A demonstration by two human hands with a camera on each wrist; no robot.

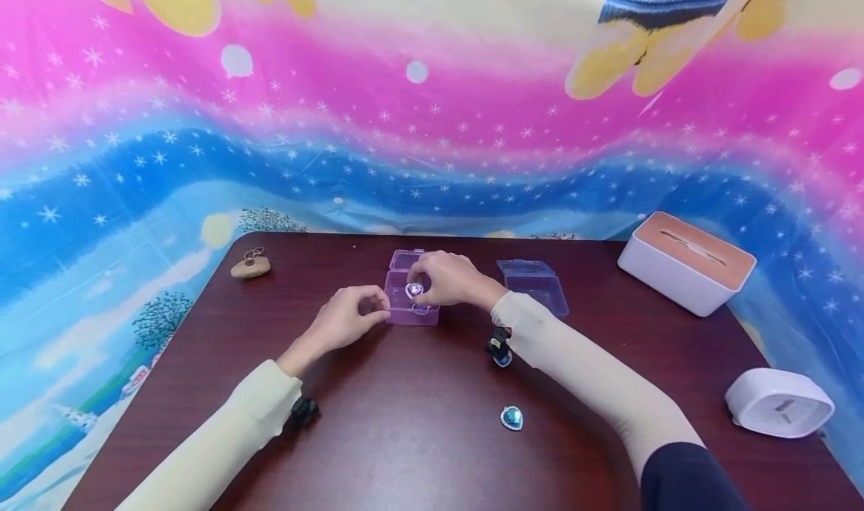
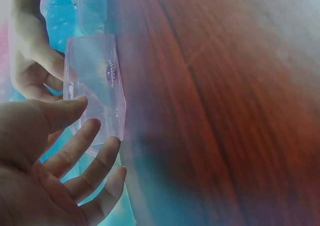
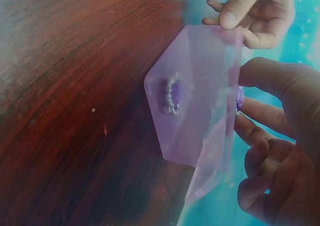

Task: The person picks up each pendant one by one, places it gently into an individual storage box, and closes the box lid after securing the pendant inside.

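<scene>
A small pink see-through box (image 1: pixel 412 317) stands with its lid raised near the table's back edge. Inside lies a purple heart-shaped gem (image 3: pixel 174 93) with a sparkling border, visible through the wall. My right hand (image 1: pixel 451 277) pinches a second purple heart gem (image 1: pixel 415 291) between thumb and fingers at the box's opening. At the box's left end is my left hand (image 1: pixel 347 317); its fingers (image 2: pixel 97 168) are loosely spread, with the fingertips right at the rim. A blue heart gem (image 1: pixel 511 418) rests on the table in front, and another blue gem (image 1: pixel 502 361) is partly hidden by the right wrist camera.
Right of the pink box stands an opened blue-purple see-through box (image 1: pixel 553 298), partly behind my right forearm. A tissue box (image 1: pixel 682 278) and a white clock (image 1: pixel 779 402) stand at the right. A tan keyring piece (image 1: pixel 250 268) lies at the back left of the brown table (image 1: pixel 378 436).
</scene>
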